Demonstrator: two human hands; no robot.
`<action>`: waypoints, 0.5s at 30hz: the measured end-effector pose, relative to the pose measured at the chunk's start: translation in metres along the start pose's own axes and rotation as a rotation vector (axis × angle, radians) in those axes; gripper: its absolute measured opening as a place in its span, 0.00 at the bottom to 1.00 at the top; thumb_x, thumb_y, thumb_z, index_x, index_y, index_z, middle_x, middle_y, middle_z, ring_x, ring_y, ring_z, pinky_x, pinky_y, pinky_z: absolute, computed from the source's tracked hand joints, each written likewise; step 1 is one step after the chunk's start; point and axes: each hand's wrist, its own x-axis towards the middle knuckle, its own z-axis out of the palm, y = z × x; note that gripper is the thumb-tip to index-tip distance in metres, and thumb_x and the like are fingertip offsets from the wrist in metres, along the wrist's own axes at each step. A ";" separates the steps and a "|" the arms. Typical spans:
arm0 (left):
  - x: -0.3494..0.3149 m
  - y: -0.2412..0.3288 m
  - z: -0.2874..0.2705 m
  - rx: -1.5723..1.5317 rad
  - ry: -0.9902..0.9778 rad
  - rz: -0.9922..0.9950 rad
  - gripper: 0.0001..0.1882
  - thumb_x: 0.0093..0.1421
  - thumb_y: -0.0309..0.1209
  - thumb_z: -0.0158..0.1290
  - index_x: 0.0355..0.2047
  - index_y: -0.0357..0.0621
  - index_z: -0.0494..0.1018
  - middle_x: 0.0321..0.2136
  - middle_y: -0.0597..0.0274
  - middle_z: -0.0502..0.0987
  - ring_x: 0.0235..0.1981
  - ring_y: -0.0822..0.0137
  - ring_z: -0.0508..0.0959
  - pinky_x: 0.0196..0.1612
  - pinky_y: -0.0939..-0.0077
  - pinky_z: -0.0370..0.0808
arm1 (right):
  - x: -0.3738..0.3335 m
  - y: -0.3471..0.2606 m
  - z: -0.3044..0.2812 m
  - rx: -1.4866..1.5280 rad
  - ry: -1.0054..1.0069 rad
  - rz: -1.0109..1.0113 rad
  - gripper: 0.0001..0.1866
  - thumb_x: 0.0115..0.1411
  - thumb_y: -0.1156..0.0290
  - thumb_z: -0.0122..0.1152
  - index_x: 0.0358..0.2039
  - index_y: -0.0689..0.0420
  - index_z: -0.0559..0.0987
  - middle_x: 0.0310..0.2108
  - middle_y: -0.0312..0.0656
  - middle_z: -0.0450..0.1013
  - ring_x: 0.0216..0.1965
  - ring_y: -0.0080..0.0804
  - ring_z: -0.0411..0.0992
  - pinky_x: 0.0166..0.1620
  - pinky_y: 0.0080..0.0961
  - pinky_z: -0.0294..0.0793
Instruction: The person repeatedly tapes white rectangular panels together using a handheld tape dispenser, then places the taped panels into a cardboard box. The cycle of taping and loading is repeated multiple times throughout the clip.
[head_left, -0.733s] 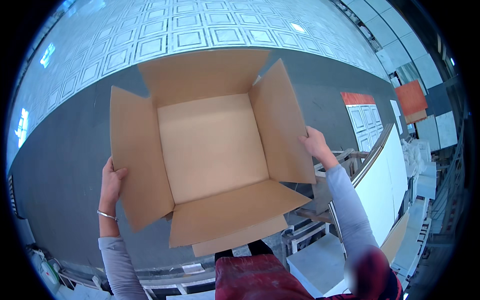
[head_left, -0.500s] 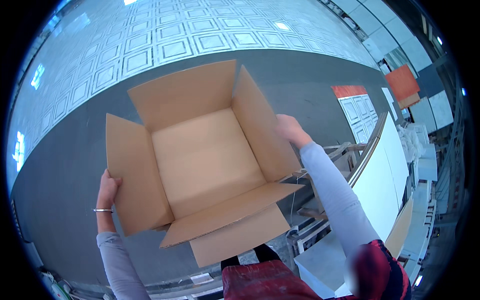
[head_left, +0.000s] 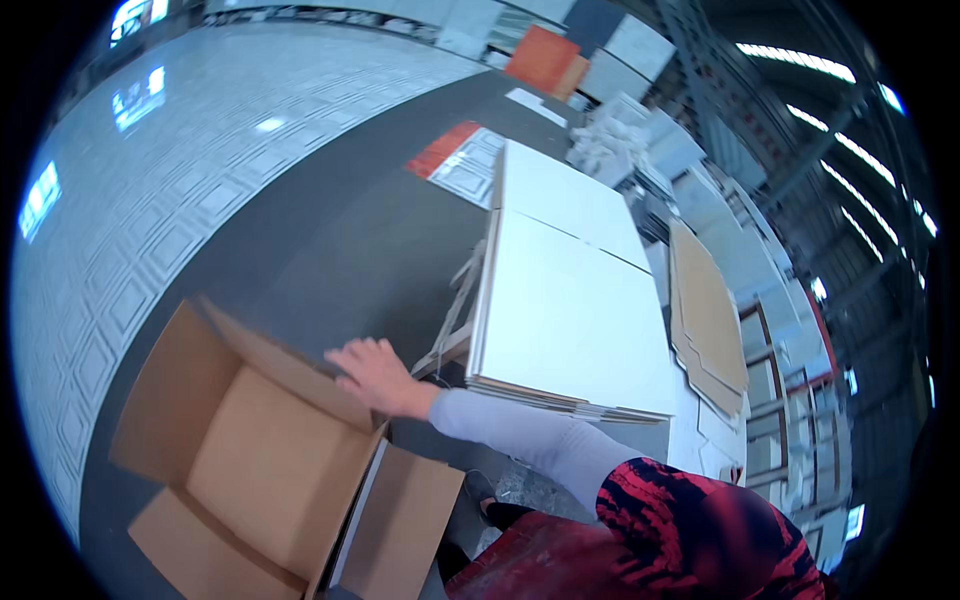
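Observation:
A large brown cardboard box (head_left: 280,465) stands at the lower left with its top flaps spread, and its inside shows bare. Over the upright flap on its far right side is my right hand (head_left: 380,378). The fingers of that hand are stretched out and somewhat apart, holding nothing. Whether it touches the flap I cannot tell. My left hand lies outside the picture.
A stack of flat white-faced cardboard sheets (head_left: 575,300) rests on a wooden stand right of the box. Beyond it lie flat brown cardboard pieces (head_left: 708,320). Patterned tiles (head_left: 190,180) cover the far left floor, with a red-edged panel (head_left: 460,160) near the middle.
My view has swung to the right, so the box now sits lower left. The right hand has come off the box's side flap and opened. My left hand has left the picture.

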 end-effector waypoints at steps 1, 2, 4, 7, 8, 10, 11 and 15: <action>-0.003 -0.002 -0.004 -0.036 -0.004 -0.053 0.33 0.65 0.56 0.35 0.66 0.57 0.52 0.50 0.41 0.65 0.44 0.42 0.73 0.43 0.46 0.73 | -0.012 0.000 -0.027 0.088 -0.030 -0.023 0.20 0.56 0.66 0.57 0.50 0.52 0.70 0.38 0.41 0.66 0.41 0.38 0.64 0.42 0.33 0.59; -0.004 0.001 -0.008 -0.022 0.040 -0.034 0.33 0.64 0.56 0.35 0.66 0.57 0.51 0.51 0.41 0.65 0.44 0.41 0.73 0.43 0.45 0.73 | -0.038 0.005 -0.041 0.104 0.004 -0.073 0.19 0.56 0.68 0.57 0.49 0.52 0.71 0.39 0.41 0.66 0.42 0.38 0.63 0.43 0.33 0.59; -0.008 0.007 -0.020 0.013 0.116 -0.017 0.34 0.64 0.56 0.35 0.66 0.58 0.50 0.53 0.39 0.63 0.44 0.40 0.73 0.43 0.43 0.72 | -0.090 0.016 -0.076 0.085 -0.018 -0.072 0.18 0.54 0.69 0.60 0.47 0.52 0.73 0.42 0.42 0.66 0.44 0.39 0.64 0.46 0.34 0.59; -0.004 0.051 -0.056 0.149 0.415 0.116 0.32 0.64 0.52 0.41 0.63 0.52 0.56 0.57 0.35 0.61 0.50 0.38 0.69 0.48 0.45 0.70 | -0.167 0.049 -0.135 -0.067 -0.038 -0.011 0.19 0.52 0.70 0.61 0.47 0.51 0.74 0.45 0.44 0.67 0.48 0.40 0.65 0.48 0.37 0.60; -0.005 0.072 -0.079 0.166 0.506 0.160 0.31 0.64 0.51 0.43 0.62 0.50 0.59 0.57 0.34 0.60 0.52 0.39 0.68 0.50 0.46 0.69 | -0.191 0.063 -0.152 -0.121 0.002 0.043 0.19 0.52 0.70 0.61 0.46 0.51 0.74 0.45 0.45 0.67 0.48 0.41 0.65 0.48 0.38 0.61; -0.022 0.136 -0.135 -0.139 0.728 0.415 0.28 0.62 0.45 0.50 0.56 0.39 0.66 0.55 0.33 0.63 0.56 0.42 0.65 0.56 0.52 0.65 | -0.238 0.092 -0.189 -0.197 0.111 0.207 0.18 0.50 0.71 0.61 0.45 0.51 0.75 0.46 0.45 0.67 0.48 0.43 0.65 0.47 0.39 0.61; -0.051 0.186 -0.169 -0.301 0.756 0.532 0.28 0.62 0.44 0.51 0.56 0.38 0.66 0.54 0.33 0.64 0.56 0.42 0.65 0.57 0.53 0.64 | -0.260 0.107 -0.207 -0.272 0.195 0.292 0.18 0.50 0.71 0.62 0.43 0.51 0.76 0.46 0.45 0.67 0.48 0.42 0.65 0.47 0.41 0.61; -0.162 0.359 -0.222 -0.635 0.405 0.972 0.21 0.65 0.32 0.44 0.57 0.38 0.65 0.57 0.43 0.63 0.60 0.47 0.62 0.61 0.57 0.59 | -0.339 0.173 -0.258 -0.559 0.391 0.681 0.23 0.49 0.68 0.64 0.49 0.51 0.74 0.48 0.44 0.66 0.51 0.44 0.63 0.49 0.43 0.59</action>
